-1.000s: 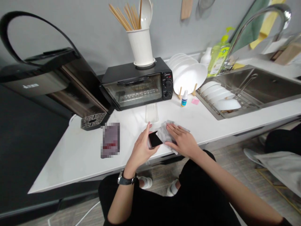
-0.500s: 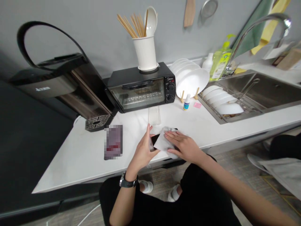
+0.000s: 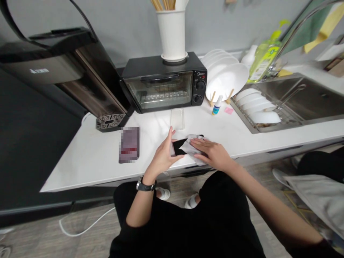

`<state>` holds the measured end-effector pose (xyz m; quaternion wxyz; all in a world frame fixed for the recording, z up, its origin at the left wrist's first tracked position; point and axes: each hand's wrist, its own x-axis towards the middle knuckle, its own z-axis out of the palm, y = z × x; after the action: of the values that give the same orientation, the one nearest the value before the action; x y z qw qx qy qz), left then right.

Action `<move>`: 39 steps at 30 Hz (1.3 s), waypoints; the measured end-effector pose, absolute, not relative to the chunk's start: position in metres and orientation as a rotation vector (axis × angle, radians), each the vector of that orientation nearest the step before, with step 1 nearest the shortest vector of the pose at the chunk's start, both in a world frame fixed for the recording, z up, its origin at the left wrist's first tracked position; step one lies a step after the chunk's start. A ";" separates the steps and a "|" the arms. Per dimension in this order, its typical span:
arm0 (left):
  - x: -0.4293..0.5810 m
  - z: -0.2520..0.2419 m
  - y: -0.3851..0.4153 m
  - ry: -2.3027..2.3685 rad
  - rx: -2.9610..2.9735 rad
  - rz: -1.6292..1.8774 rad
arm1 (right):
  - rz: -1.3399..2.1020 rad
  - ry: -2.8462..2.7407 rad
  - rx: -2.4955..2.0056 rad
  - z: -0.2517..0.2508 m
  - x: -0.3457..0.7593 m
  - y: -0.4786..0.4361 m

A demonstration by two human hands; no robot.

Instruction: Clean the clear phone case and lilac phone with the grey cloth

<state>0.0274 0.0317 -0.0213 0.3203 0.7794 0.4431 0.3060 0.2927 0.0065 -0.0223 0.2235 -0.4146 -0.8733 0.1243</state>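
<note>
A black smartphone [image 3: 178, 146] lies flat at the front of the white counter [image 3: 96, 172]. Its left end sits between the thumb and fingers of my left hand [image 3: 163, 154], which grips it by the edges. My right hand [image 3: 212, 153] presses a pale crumpled wipe [image 3: 191, 146] onto the phone's right part, fingers stretched over the cloth. The wipe hides much of that end. Just behind the phone is a clear phone case [image 3: 177, 119]. A small spray bottle [image 3: 217, 105] with a blue label stands farther back, beside a pink slip [image 3: 228, 110].
A dark purple flat item [image 3: 129, 145], partly pixelated, lies left of my hands. Behind are a black drinks machine [image 3: 80, 75], a toaster oven [image 3: 163, 86] bearing a white cup [image 3: 172, 36], and racked plates [image 3: 228, 80]. Bowls [image 3: 259, 107] stand by the sink [image 3: 309, 96]. Someone's leg shows at right.
My view has tilted lower, so the scene sits higher in the picture. The wipe has shifted right along the phone under my right hand, baring more black surface. My left hand keeps its hold.
</note>
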 end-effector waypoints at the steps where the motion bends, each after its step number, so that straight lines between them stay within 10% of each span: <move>1: 0.028 -0.021 0.032 1.165 2.053 0.810 | 0.300 -2.388 -1.210 -0.023 0.294 0.007; 39: 0.025 -0.025 0.029 1.189 2.060 0.799 | 0.176 -2.338 -1.240 -0.034 0.253 0.011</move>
<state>0.0250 0.0291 -0.0250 0.3110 0.7804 0.4503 0.3025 0.2525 0.0107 -0.0341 0.2422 -0.4537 -0.8552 0.0643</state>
